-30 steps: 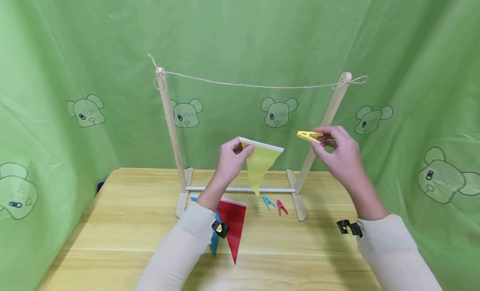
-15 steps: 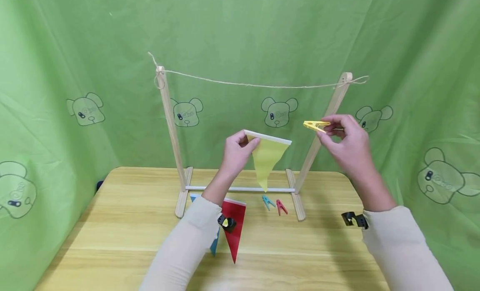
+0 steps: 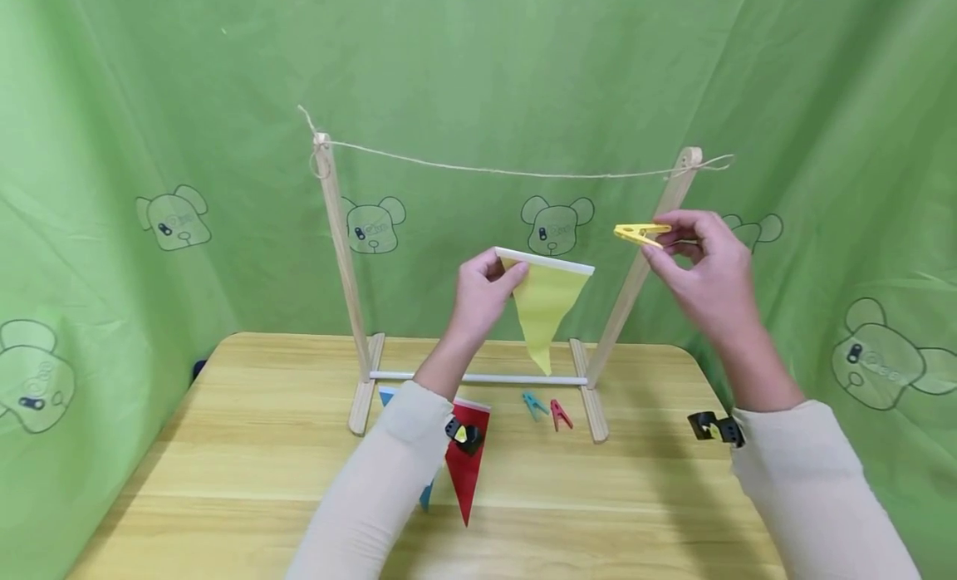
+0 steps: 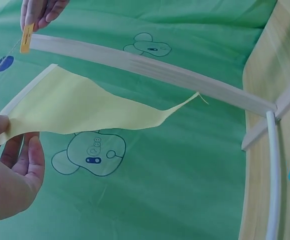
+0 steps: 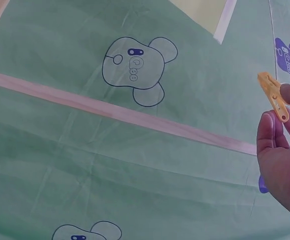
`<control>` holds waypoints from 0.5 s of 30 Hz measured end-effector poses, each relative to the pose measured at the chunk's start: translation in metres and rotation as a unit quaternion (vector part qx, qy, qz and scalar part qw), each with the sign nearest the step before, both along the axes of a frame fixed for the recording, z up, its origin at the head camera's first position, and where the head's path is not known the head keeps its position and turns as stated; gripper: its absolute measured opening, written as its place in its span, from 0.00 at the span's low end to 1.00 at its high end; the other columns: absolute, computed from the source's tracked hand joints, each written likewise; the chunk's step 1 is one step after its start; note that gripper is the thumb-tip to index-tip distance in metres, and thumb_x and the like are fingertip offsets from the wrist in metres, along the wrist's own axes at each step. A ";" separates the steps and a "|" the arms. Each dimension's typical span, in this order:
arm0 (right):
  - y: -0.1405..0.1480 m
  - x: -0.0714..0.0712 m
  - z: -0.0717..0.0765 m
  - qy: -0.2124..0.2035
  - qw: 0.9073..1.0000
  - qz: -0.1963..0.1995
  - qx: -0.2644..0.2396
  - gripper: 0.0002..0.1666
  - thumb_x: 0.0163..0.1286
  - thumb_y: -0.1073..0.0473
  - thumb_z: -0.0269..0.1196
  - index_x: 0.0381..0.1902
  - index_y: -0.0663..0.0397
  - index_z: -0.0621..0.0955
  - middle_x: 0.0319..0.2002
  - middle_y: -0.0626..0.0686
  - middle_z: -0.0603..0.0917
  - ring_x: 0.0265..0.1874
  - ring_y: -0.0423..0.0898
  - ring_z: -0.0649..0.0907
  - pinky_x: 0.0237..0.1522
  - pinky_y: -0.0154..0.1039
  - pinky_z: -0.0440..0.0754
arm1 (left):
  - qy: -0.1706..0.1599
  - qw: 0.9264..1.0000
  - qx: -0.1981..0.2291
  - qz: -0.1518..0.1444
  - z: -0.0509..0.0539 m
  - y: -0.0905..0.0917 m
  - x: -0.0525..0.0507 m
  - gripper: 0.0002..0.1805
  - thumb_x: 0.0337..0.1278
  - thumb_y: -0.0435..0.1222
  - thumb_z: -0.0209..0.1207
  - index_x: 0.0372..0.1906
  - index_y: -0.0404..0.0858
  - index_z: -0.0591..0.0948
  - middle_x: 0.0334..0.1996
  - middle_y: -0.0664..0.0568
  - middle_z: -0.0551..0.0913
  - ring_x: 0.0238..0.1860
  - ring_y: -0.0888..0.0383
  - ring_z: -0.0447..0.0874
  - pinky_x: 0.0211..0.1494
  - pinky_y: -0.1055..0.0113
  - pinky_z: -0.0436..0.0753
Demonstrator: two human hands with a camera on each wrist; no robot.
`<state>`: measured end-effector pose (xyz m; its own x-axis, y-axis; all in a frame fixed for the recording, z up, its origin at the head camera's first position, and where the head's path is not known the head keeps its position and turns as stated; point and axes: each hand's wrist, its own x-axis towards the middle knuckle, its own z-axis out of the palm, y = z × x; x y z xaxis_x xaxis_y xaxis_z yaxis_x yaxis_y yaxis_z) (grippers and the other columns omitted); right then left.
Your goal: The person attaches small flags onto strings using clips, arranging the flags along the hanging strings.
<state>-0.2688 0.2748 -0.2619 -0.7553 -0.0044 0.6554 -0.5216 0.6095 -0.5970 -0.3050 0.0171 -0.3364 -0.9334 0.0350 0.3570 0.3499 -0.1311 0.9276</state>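
- head view?
- from afar, i see the left grip (image 3: 482,297) pinching a yellow pennant (image 3: 549,302) by one corner, above the counter (image 3: 247,480).
- left wrist?
- that hold, i judge, leaves its white edge (image 4: 29,89) mostly bare.
- right wrist?
- right grip (image 5: 285,167) pinches a yellow clothespin (image 5: 272,97) handles-end, presumably freeing its nose.
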 end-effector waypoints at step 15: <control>0.005 -0.006 0.022 0.015 1.000 -0.007 0.003 0.23 0.67 0.71 0.69 0.58 0.70 0.78 0.47 0.37 0.75 0.46 0.34 0.79 0.51 0.18 0.79 | 0.028 1.000 0.008 0.000 0.026 0.013 -0.007 0.09 0.67 0.31 0.65 0.47 0.30 0.85 0.33 0.48 0.83 0.31 0.61 0.78 0.36 0.68 0.85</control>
<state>-0.2753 0.2802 -0.2396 -0.7348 0.0020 0.6783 -0.5308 0.6208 -0.5769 -0.3122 0.0297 -0.3102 -0.9118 0.0278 0.4097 0.4018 -0.1463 0.9040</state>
